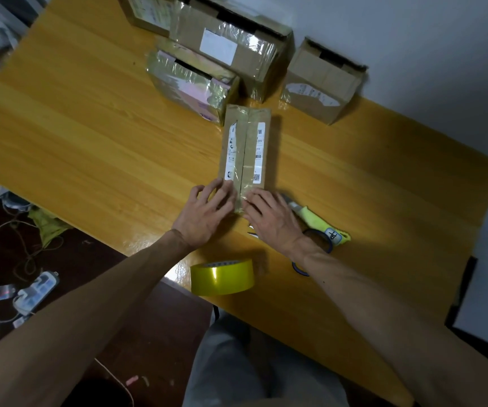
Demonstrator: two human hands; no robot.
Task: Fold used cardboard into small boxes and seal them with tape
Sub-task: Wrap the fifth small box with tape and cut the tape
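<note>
A long, narrow cardboard box [245, 145] lies on the yellow wooden table [90, 127], its top flaps meeting along a taped centre seam. My left hand [206, 211] rests with straight fingers on the box's near left corner. On the near right corner my right hand [269, 215] presses flat. Both hands cover the box's near end. A roll of yellow tape [222, 277] stands on the table's near edge, just below my hands.
Several taped cardboard boxes stand at the back: a large one [231, 48], a shiny one [190, 83], a smaller one [322, 80]. A yellow-handled cutter [319, 221] and scissors with blue handles [319, 248] lie right of my right hand. Power strips [34, 292] and cords lie on the floor.
</note>
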